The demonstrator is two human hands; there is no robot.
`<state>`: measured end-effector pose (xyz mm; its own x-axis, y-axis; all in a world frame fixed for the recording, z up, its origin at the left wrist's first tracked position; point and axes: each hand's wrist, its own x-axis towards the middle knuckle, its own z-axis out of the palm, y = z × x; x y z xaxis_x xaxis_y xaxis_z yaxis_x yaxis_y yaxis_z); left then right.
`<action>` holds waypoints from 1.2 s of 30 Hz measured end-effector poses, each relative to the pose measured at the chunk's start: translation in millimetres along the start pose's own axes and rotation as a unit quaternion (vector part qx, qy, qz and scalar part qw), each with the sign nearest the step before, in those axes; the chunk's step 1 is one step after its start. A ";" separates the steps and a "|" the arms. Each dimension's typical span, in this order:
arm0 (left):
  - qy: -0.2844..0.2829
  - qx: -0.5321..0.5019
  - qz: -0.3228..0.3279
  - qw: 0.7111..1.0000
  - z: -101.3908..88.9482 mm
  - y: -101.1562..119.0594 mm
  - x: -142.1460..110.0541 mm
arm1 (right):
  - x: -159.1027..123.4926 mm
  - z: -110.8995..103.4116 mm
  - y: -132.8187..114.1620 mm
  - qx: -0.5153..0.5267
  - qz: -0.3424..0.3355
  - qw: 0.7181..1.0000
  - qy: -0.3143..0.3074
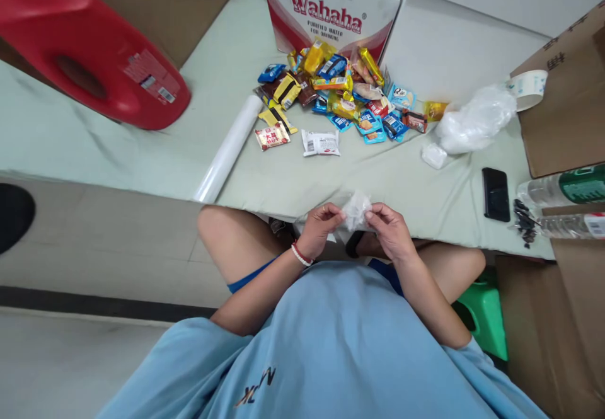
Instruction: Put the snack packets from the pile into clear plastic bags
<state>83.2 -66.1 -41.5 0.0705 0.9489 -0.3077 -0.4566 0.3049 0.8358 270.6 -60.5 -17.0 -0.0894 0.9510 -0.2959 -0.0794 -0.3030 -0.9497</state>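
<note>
At the near edge of the desk (425, 198), our left hand (321, 229) and right hand (392, 231) pinch a crumpled clear plastic bag (355, 210) between them. It runs from hand to hand, roughly along that edge; we cannot tell where its mouth points. Beyond, bare desk reaches to a white snack packet (321, 143).

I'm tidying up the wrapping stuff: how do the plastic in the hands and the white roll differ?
The plastic is crumpled, while the roll is smooth and straight. The plastic is pinched between the left hand and right hand; the roll lies on the table, untouched. The plastic looks partly see-through, the roll solid white. Both look pale and shiny.
</note>
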 end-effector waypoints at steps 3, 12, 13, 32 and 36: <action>0.022 -0.044 -0.026 0.998 -8.9 7.6 2.6 | -3.7 -13.0 -6.4 0.063 0.035 0.997 0.023; 0.041 -0.010 0.026 0.999 -14.7 12.7 4.8 | -6.7 -30.2 -0.4 0.015 0.001 0.996 0.090; 0.045 0.021 0.049 0.998 -14.5 11.6 5.3 | -6.4 -28.7 1.1 -0.013 -0.033 0.990 0.136; -0.041 0.111 -0.016 0.993 -35.5 66.7 63.6 | 47.6 41.5 -20.6 0.016 -0.048 0.996 0.069; -0.075 0.096 -0.112 0.986 -30.1 68.9 70.7 | 52.0 55.5 -21.0 -0.016 -0.053 0.998 0.008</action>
<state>30.1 19.6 -19.3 0.2877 0.8525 -0.4364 -0.2400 0.5053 0.8289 212.6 -8.1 -6.8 -0.0660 0.9785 -0.1952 -0.0563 -0.1989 -0.9784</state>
